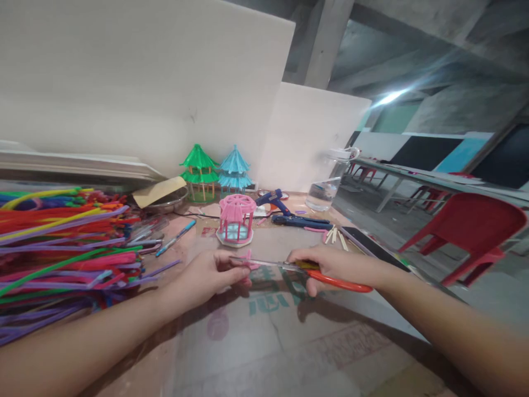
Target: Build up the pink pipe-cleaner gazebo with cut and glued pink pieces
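Between hands: pink piece (248,259) in left hand (210,275), scissors (289,267) at it.

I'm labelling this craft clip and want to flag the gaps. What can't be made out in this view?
- Pink piece in the left hand: small, blurred, mostly covered by fingers; its shape is unclear.
- Scissors: handles partly wrapped by the right hand; how far the blades are parted is too blurred to tell.
- Pile of pipe cleaners: cut off by the left edge.
- Green print on the table: unreadable, partly under the hands.
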`<action>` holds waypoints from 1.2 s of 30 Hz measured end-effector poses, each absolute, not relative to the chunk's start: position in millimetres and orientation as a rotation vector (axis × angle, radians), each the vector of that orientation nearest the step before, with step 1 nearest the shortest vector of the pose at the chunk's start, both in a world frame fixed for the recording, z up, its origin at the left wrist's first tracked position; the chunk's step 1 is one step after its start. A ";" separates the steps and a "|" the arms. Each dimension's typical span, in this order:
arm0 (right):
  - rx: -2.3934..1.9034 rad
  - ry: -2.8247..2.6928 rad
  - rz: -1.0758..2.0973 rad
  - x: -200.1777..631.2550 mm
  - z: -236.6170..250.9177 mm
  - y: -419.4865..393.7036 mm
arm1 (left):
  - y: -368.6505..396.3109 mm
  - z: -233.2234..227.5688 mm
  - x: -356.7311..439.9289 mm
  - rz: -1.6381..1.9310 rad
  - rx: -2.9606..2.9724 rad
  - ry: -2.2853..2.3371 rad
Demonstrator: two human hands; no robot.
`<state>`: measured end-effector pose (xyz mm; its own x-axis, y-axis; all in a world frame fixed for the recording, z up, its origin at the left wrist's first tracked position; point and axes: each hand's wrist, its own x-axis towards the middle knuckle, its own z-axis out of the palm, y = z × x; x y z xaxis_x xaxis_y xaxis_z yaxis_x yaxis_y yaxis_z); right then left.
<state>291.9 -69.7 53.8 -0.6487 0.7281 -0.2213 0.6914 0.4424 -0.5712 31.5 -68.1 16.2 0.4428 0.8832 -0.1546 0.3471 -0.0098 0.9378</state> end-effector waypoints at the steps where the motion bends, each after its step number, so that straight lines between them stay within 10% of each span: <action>1: -1.299 -2.612 0.999 291.5 53.9 -69.8 | -68.1 16.4 31.7 0.603 1.577 1.106; 36: -1.291 -2.583 0.809 318.6 50.4 -51.1 | -63.2 16.4 27.2 0.744 1.857 1.104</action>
<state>318.6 -51.1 50.4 -0.6211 0.7761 -0.1090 0.6996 0.4864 -0.5235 27.2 -63.2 16.4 0.4383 0.8959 0.0726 0.4041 -0.2685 0.8744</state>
